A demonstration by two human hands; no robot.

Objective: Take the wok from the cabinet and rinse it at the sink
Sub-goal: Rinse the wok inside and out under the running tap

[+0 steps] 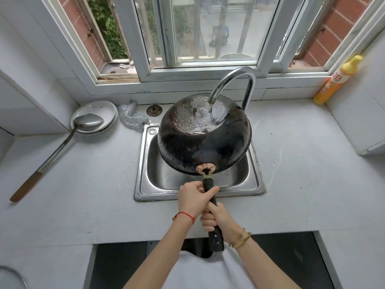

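Observation:
The black wok (203,138) hangs upside down over the steel sink (145,184), its rounded underside facing up. Water runs from the curved chrome faucet (235,80) onto that underside and sheets across it. Both hands grip the wok's long black handle (214,236). My left hand (193,200), with a red string at the wrist, holds the handle close to the wok. My right hand (216,219), with gold bracelets, holds it just behind the left. The sink's basin is mostly hidden under the wok.
A long metal ladle (62,142) rests on stacked white plates (98,109) at the left. A steel scrubber (131,116) lies by the sink's back left corner. An orange and yellow detergent bottle (337,80) leans at the right wall. Window behind.

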